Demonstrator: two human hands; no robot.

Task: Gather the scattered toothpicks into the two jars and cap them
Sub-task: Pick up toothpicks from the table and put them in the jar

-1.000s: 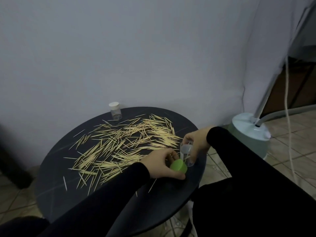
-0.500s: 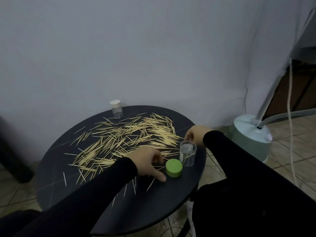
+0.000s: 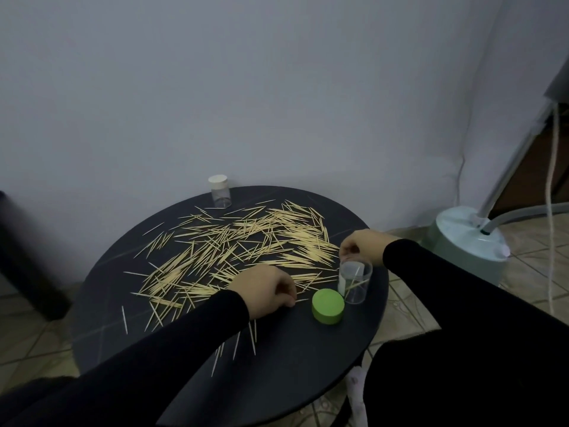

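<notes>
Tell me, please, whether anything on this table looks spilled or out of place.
Yes: toothpicks lie scattered loose across most of the round dark table, with a few strays near its front. The clear jar stands open and holds only a few, its green cap lying beside it. The far jar has its white cap on.

Round black table [image 3: 277, 380], scattered toothpicks [image 3: 246, 241], two jars [image 3: 354, 282], green lid [image 3: 328, 306]

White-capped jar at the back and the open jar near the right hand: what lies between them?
In the head view, the scattered toothpicks cover the dark table between the white-capped jar and open jar.
</notes>
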